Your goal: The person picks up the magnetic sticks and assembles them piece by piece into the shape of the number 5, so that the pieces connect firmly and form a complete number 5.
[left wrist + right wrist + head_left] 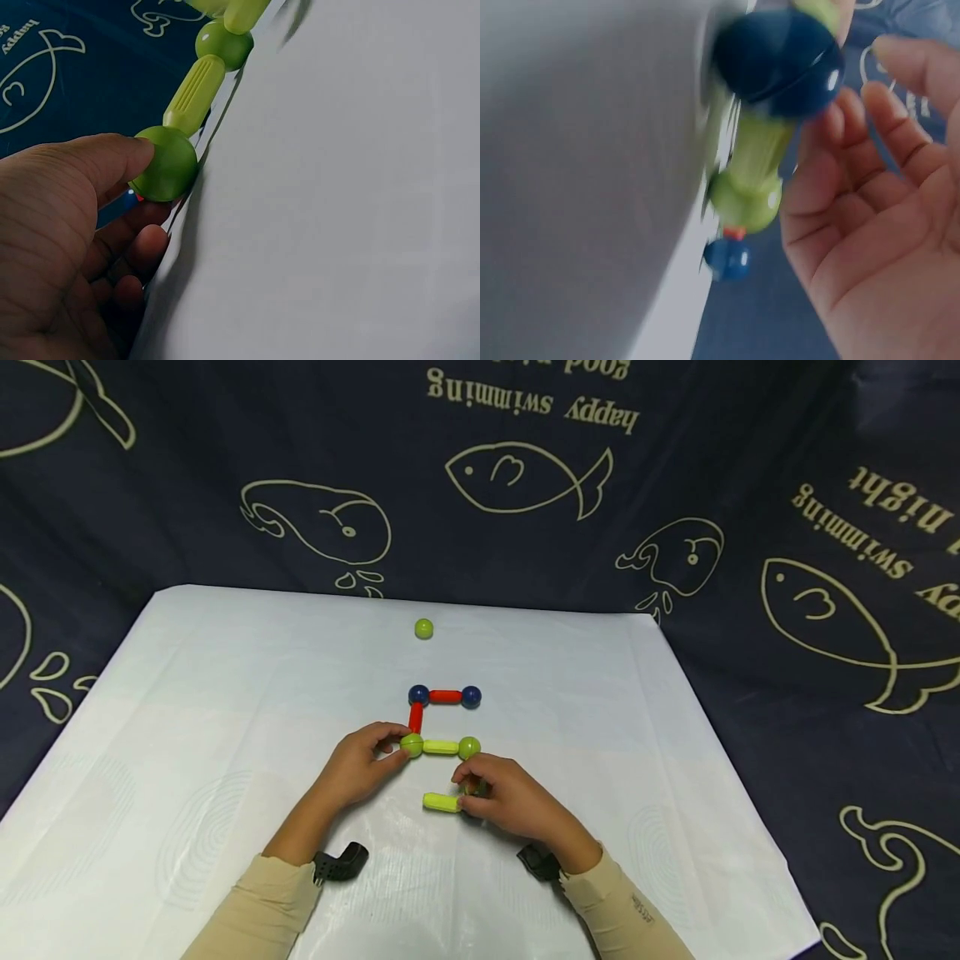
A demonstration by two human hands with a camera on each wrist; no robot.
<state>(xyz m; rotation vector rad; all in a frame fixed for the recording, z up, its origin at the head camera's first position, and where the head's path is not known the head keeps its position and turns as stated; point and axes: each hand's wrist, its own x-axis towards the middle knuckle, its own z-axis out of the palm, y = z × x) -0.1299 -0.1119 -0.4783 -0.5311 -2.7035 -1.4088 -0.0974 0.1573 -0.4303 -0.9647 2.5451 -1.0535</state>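
My left hand (369, 764) pinches a green ball (166, 165) between thumb and fingers. Running right from that ball, a yellow-green rod (441, 747) meets a second green ball (469, 747). A red rod (416, 718) goes from the held ball to a blue ball (418, 695), and another red rod (446, 697) leads to a further blue ball (471, 697). My right hand (504, 795) is around a blue ball (780, 64), its thumb apart from it; this ball is mostly hidden in the head view. Beside it lies a yellow-green rod (441, 802).
A loose green ball (423, 628) sits near the far edge of the white-covered table (562, 677). Behind the table hangs a dark blue cloth (420, 543) with fish and whale drawings. A black wrist strap (341, 862) shows at each sleeve.
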